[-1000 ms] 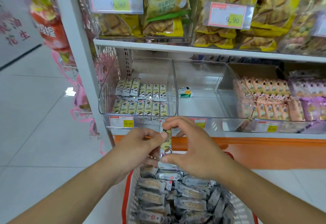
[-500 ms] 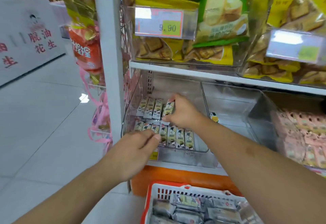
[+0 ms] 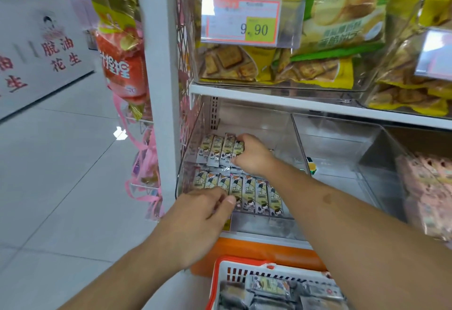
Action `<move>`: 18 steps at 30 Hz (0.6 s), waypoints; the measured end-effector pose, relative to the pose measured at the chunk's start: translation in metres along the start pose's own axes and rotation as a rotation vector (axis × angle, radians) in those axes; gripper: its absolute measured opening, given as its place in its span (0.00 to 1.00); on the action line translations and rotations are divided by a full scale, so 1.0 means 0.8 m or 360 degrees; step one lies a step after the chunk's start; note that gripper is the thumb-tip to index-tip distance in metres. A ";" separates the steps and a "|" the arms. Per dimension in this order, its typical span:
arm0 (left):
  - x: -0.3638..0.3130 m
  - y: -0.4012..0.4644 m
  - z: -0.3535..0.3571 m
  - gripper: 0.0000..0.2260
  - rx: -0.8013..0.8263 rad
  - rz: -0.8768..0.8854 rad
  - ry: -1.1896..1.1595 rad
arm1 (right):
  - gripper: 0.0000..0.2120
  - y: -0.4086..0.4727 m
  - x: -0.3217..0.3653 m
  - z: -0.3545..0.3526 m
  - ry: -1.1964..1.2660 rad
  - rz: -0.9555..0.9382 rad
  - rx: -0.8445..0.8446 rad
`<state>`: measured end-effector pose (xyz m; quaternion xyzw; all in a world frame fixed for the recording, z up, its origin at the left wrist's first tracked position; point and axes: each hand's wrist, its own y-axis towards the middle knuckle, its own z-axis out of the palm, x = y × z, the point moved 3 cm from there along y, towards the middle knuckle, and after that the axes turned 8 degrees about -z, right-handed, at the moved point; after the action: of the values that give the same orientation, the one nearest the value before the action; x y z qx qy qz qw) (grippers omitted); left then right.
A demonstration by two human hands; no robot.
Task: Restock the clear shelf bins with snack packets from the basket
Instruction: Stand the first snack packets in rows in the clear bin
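Nearest, at the bottom edge of view: the white basket [image 3: 221, 282] with its orange rim, snack packets [image 3: 267, 286] heaped inside, waiting below the orange shelf base. Just above, the left hand [image 3: 195, 224] at the front lip of the clear bin [image 3: 297, 138], fingers [image 3: 221, 201] loosely bunched, thumb against forefinger, over the left end of the front row [image 3: 254, 193]; impossible to tell whether a packet is pinched there. Further in, the right hand [image 3: 252, 154] at the back row [image 3: 216, 150], fingers curled over the rightmost packet, seating it beside its neighbours. Likely risks, as a judgement: a forearm dragging over the front row and skewing the neat line; a push too firm on the back row toppling or overlapping the slim upright-printed packets; a slippery wrapper sliding toward the bare right part of the bin floor. To the right, a second clear bin [image 3: 342, 153], nearly bare, with one small yellow-and-green pack [image 3: 311, 166] by its left wall, then pink packets [image 3: 428, 187] further right. Overhead, the upper shelf [image 3: 293, 99] with biscuit bags and a 9.90 price tag [image 3: 241, 20], low enough to crowd a raised wrist. On the left, the white upright [image 3: 159, 89] and hanging red bags, hemming in the left elbow.
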<state>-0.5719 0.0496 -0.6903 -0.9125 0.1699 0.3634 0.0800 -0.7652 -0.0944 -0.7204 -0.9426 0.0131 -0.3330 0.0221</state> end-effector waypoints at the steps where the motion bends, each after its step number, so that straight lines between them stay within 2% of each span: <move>1: 0.000 -0.001 0.000 0.17 -0.0001 0.0004 -0.0004 | 0.38 -0.002 0.000 -0.001 0.0005 -0.0003 0.0010; 6: -0.001 -0.003 0.000 0.15 -0.0001 -0.0007 0.0003 | 0.43 -0.018 0.007 -0.005 -0.0067 -0.0144 0.0016; 10: -0.005 -0.006 0.000 0.14 -0.0020 0.0028 0.0048 | 0.36 -0.026 0.007 0.002 -0.0431 -0.0288 0.0204; 12: -0.007 -0.007 0.000 0.14 -0.0020 0.0035 0.0069 | 0.36 -0.029 0.007 0.005 -0.0533 -0.0289 0.0311; 18: -0.007 -0.004 0.001 0.14 -0.0009 0.0022 0.0084 | 0.38 -0.035 0.009 0.004 -0.0435 -0.0281 0.0291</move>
<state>-0.5752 0.0544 -0.6872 -0.9208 0.1771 0.3403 0.0704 -0.7572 -0.0669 -0.7171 -0.9706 -0.1032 -0.2022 0.0800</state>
